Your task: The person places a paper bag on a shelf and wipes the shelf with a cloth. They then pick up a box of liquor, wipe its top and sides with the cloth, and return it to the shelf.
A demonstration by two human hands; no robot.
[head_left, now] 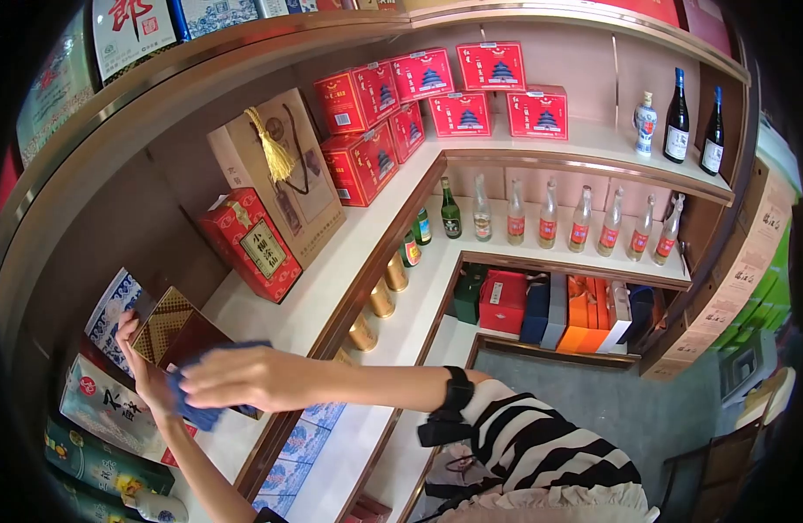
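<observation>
A brown box with a gold woven-pattern side (168, 324) stands on the left shelf. My left hand (147, 373) reaches up along its left side, fingers against the edge; the thumb is hidden. My right hand (240, 381), slightly blurred, grips a dark blue cloth (201, 414) pressed against the front of the same box. Behind my left fingers is a blue-and-white patterned box (114, 312). Below that hand lies a pale box with black writing (101, 401). A red box with a cream label (251, 247) stands farther along the shelf.
A beige gift bag with a yellow tassel (310, 205) stands behind the red box. Red cartons (491, 65) are stacked in the corner. Glass bottles (548, 218) line a lower shelf, with gold cans (381, 299) nearby. A small white bottle (162, 506) is at bottom left.
</observation>
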